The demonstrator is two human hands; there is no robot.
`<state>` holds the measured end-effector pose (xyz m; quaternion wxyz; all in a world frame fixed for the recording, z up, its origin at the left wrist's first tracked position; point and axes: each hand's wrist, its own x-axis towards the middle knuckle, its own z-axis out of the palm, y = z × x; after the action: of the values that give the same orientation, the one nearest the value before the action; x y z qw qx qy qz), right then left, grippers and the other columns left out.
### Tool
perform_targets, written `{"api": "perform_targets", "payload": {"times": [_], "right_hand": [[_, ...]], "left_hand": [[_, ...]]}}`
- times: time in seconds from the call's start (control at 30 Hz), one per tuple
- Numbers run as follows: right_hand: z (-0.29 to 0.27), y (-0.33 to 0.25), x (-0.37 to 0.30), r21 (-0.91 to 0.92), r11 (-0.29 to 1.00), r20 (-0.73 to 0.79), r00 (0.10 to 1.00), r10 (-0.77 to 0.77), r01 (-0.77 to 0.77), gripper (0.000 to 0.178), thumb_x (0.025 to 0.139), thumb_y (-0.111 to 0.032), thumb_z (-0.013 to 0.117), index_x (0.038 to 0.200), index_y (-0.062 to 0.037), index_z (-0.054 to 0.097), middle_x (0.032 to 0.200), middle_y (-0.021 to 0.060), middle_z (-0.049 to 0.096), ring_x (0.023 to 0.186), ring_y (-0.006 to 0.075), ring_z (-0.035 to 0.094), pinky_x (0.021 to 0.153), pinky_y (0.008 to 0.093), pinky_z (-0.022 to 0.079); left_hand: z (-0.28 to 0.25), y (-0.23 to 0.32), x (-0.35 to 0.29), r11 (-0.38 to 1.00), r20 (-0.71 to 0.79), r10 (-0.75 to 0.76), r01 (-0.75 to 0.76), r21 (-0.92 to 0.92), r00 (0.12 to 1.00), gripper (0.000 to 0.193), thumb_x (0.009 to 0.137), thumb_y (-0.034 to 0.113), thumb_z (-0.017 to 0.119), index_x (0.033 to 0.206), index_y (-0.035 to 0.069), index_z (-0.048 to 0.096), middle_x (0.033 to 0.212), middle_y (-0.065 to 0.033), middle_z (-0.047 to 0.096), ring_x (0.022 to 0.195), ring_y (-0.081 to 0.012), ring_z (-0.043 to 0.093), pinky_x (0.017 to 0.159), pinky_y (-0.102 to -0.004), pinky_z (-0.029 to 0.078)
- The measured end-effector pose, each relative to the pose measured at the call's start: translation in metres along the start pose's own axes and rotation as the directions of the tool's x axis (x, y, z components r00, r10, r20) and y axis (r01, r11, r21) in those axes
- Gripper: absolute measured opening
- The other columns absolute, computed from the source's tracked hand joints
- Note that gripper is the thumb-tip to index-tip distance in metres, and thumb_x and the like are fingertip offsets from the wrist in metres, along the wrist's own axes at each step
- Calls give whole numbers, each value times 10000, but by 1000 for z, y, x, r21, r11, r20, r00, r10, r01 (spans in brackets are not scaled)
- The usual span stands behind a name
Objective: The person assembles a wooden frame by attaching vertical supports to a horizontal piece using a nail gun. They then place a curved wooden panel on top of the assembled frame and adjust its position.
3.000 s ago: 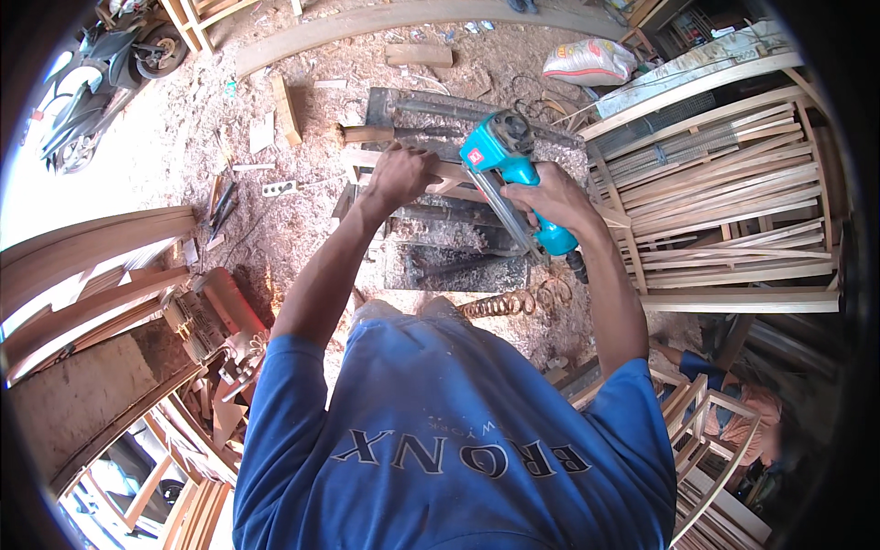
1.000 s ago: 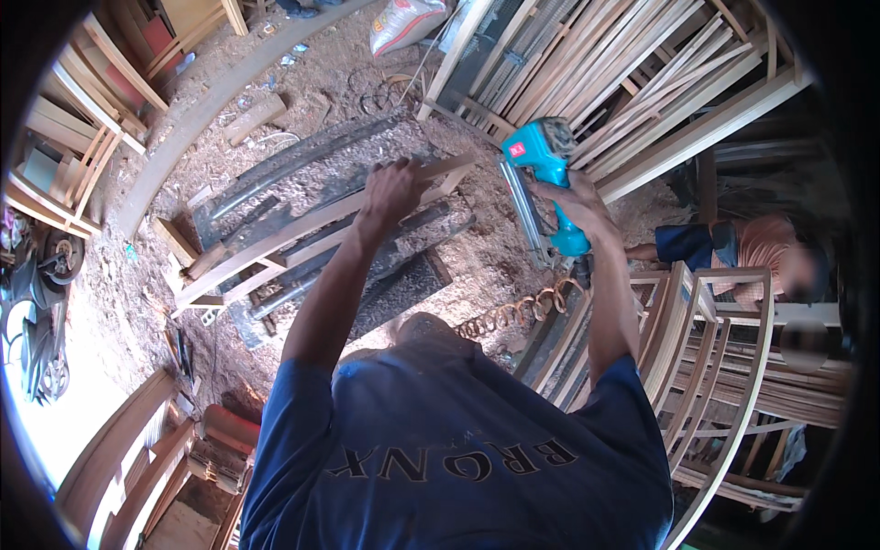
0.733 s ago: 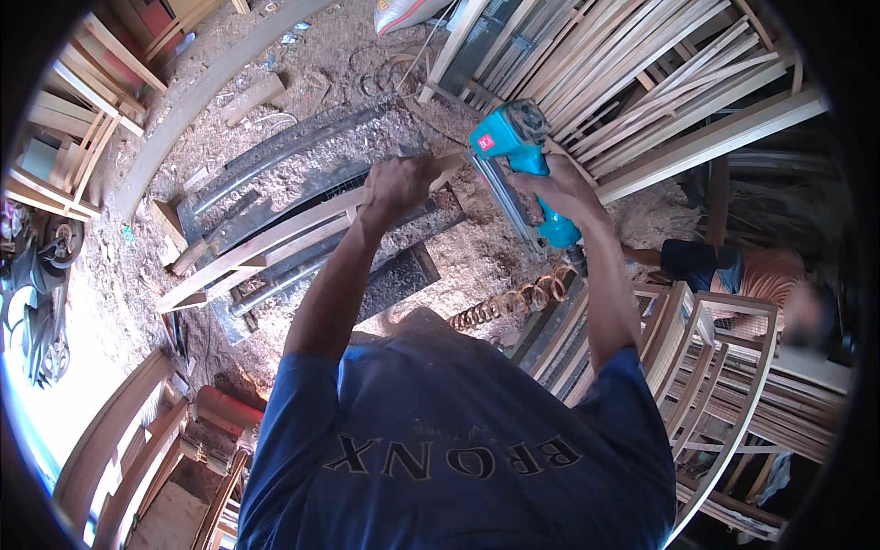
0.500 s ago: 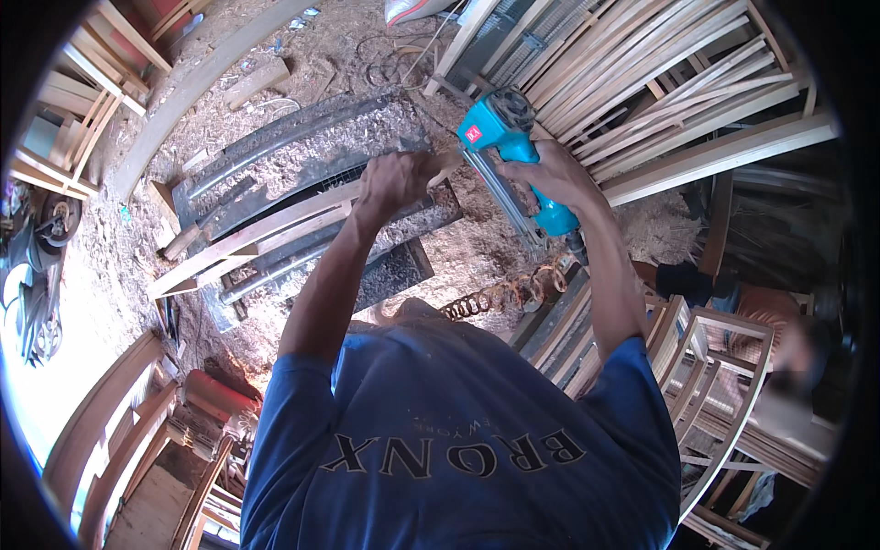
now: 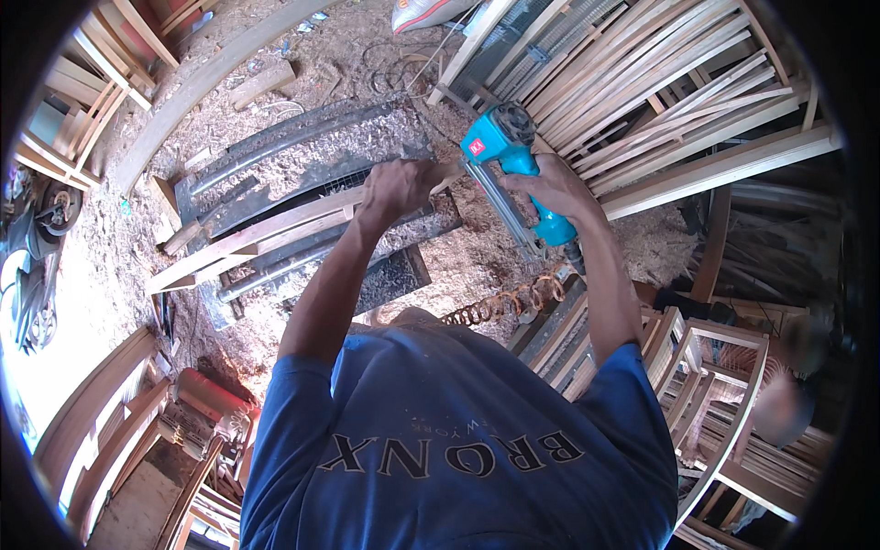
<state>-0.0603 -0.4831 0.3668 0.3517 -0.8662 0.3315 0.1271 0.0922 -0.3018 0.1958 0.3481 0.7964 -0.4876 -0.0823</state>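
Observation:
My left hand [image 5: 396,194] is closed round the right end of a narrow, slightly curved wooden frame [image 5: 229,246]. Pale rails joined by short blocks make up this frame, which slants down to the left over a dark metal-framed stand. A teal nail gun [image 5: 500,137] is gripped by its handle in my right hand [image 5: 557,188]. Its nose meets or lies very near the frame's right end, just beyond my left fingers; the exact contact is hidden. An orange coiled air hose [image 5: 513,301] hangs below the nail gun's handle.
Long wooden strips [image 5: 632,82] lie stacked at the upper right. Sawdust and shavings [image 5: 367,64] cover the floor. A red cylindrical tank [image 5: 213,394] is at lower left. Another person [image 5: 784,408], blurred, is at the right behind a curved wooden frame [image 5: 747,403].
Both hands keep their grips, and the nail gun stays at the frame's right end. The view has shifted slightly. The other person at the right has moved.

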Motion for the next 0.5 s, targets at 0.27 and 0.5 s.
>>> {"api": "perform_targets", "payload": {"times": [0.27, 0.5], "right_hand": [[-8, -1, -17, 113, 991, 1, 997, 74, -74, 281, 890, -311, 763, 935, -44, 690, 690, 46, 629, 536, 134, 603, 547, 346, 502], [-1, 12, -18, -4, 994, 39, 993, 109, -109, 298, 871, -328, 773, 1000, -67, 709, 695, 38, 654, 542, 131, 632, 583, 350, 527]], "left_hand": [[-7, 0, 0, 996, 110, -90, 90, 10, 990, 295, 996, 374, 560, 1118, 190, 756, 835, -148, 750, 683, -347, 720, 601, -489, 552], [-5, -1, 5, 999, 57, -27, 24, 40, 998, 314, 994, 380, 555, 1170, 193, 735, 847, -155, 750, 734, -371, 729, 615, -513, 554]]}}
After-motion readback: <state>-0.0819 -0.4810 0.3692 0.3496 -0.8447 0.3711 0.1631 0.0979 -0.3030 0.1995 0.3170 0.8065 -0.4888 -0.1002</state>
